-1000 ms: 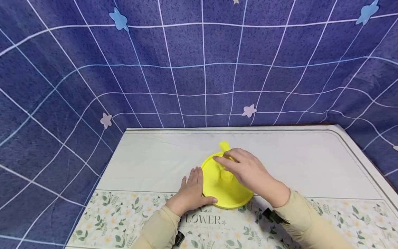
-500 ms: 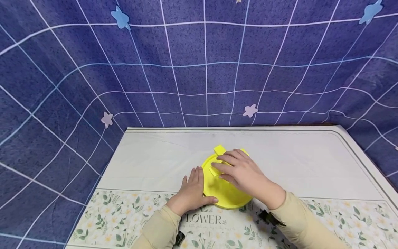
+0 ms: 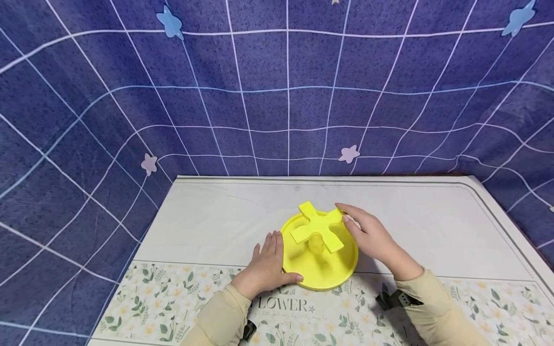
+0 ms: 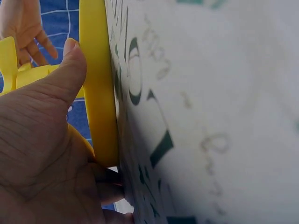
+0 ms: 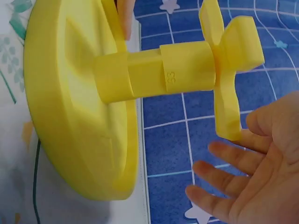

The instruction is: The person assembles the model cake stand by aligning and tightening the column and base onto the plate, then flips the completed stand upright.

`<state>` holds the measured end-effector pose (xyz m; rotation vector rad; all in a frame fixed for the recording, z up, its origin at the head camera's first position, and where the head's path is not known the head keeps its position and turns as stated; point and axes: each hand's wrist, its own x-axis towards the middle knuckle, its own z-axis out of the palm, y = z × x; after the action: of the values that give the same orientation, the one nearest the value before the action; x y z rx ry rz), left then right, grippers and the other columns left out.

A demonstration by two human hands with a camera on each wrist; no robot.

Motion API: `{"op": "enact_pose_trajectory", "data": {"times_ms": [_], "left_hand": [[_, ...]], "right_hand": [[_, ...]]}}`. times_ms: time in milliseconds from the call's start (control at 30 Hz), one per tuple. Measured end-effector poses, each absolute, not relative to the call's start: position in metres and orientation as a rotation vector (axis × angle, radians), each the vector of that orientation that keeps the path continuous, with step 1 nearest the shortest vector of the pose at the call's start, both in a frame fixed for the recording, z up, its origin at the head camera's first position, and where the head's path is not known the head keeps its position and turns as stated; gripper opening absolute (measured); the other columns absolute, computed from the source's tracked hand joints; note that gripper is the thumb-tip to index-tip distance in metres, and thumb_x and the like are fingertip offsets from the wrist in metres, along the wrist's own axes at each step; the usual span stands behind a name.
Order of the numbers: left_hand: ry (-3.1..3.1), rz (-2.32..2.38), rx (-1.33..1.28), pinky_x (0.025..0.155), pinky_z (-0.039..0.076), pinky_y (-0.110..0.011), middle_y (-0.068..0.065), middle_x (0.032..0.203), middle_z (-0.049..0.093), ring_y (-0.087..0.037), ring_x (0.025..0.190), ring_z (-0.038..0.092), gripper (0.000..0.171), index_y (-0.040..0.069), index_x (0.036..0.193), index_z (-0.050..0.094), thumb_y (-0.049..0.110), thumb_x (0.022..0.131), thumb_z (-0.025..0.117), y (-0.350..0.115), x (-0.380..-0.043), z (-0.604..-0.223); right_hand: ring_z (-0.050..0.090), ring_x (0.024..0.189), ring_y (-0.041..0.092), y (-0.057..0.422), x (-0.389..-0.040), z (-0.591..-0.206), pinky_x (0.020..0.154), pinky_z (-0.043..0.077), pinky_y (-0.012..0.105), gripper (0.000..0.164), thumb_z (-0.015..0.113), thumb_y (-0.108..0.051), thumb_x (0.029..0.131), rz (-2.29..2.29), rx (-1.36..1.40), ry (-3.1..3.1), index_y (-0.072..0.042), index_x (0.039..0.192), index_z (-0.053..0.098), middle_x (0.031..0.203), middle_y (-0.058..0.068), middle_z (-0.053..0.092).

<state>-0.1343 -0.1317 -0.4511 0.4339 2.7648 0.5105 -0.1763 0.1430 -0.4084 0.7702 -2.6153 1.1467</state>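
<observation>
A round yellow dish [image 3: 322, 274] with a raised rim lies on the table. From its middle rises a stem [image 5: 147, 72] topped by a four-armed yellow cross handle [image 3: 319, 227]. Along the dish's left side my left hand [image 3: 265, 269] rests with straight fingers, its thumb lying against the near rim; the left wrist view shows that thumb [image 4: 72, 65] in front of the dish. My right hand [image 3: 374, 238] is at the handle's right-hand arm. Index finger and thumb are at that arm's tip, while the other fingers of the right hand [image 5: 261, 172] spread loosely.
A white table mat [image 3: 225, 216] with a floral band and the word FLOWER covers the table. Blue cloth [image 3: 268, 110] with white grid lines and stars hangs behind and at the sides. Black wrist camera straps [image 3: 398, 299] show at the sleeves.
My right hand has moved off the handle's top to its right side, uncovering the cross. The handle has turned between frames. My left hand stays in place on the dish.
</observation>
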Motion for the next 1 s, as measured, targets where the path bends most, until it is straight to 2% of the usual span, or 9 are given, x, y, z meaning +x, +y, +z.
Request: {"op": "enact_pose_trajectory", "data": {"times_ms": [133, 233, 467, 733, 900, 1000], "left_hand": [[2.761, 0.514, 0.442, 0.115, 0.008, -0.058, -0.024, 0.16, 0.002, -0.036, 0.148, 0.001, 0.119, -0.006, 0.154, 0.003, 0.068, 0.081, 0.063, -0.131, -0.134, -0.452], [2.763, 0.511, 0.448, 0.115, 0.008, -0.058, -0.024, 0.16, 0.003, -0.036, 0.148, 0.001, 0.119, -0.006, 0.154, 0.003, 0.068, 0.082, 0.062, -0.131, -0.135, -0.453], [2.771, 0.501, 0.449, 0.115, 0.009, -0.059, -0.024, 0.16, 0.003, -0.036, 0.148, 0.002, 0.119, -0.006, 0.153, 0.003, 0.068, 0.082, 0.062, -0.133, -0.134, -0.45], [2.772, 0.507, 0.448, 0.114, 0.01, -0.06, -0.026, 0.159, 0.005, -0.038, 0.147, 0.004, 0.117, -0.008, 0.153, 0.005, 0.065, 0.083, 0.064, -0.133, -0.133, -0.448], [2.776, 0.511, 0.444, 0.114, 0.01, -0.06, -0.027, 0.159, 0.006, -0.038, 0.147, 0.004, 0.118, -0.009, 0.152, 0.005, 0.064, 0.082, 0.065, -0.131, -0.133, -0.448], [2.773, 0.507, 0.441, 0.114, 0.01, -0.06, -0.027, 0.159, 0.006, -0.038, 0.147, 0.004, 0.118, -0.009, 0.152, 0.005, 0.065, 0.082, 0.065, -0.13, -0.134, -0.45]], "right_hand": [[0.053, 0.123, 0.036, 0.153, -0.172, -0.411, 0.094, 0.048, 0.049, 0.037, 0.053, -0.006, 0.1, 1.242, 0.776, -2.606, 0.004, 0.135, 0.055, 0.134, 0.019, 0.057], [0.057, 0.119, 0.034, 0.158, -0.166, -0.411, 0.09, 0.051, 0.046, 0.036, 0.058, -0.003, 0.097, 1.309, 0.775, -2.601, 0.003, 0.133, 0.058, 0.131, 0.018, 0.06], [0.063, 0.108, 0.023, 0.159, -0.149, -0.414, 0.089, 0.052, 0.042, 0.033, 0.072, -0.012, 0.089, 1.376, 0.745, -2.588, -0.005, 0.121, 0.068, 0.118, 0.006, 0.068], [0.064, 0.086, 0.014, 0.139, -0.133, -0.418, 0.074, 0.054, 0.039, 0.025, 0.083, -0.021, 0.079, 1.152, 0.663, -2.549, -0.014, 0.101, 0.072, 0.096, -0.008, 0.069], [0.061, 0.08, 0.014, 0.126, -0.128, -0.417, 0.068, 0.051, 0.033, 0.027, 0.085, -0.029, 0.075, 1.028, 0.654, -2.553, -0.017, 0.09, 0.067, 0.087, -0.007, 0.065], [0.062, 0.08, 0.014, 0.124, -0.127, -0.417, 0.068, 0.051, 0.033, 0.028, 0.085, -0.032, 0.075, 0.976, 0.673, -2.539, -0.018, 0.089, 0.065, 0.087, -0.004, 0.065]]}}
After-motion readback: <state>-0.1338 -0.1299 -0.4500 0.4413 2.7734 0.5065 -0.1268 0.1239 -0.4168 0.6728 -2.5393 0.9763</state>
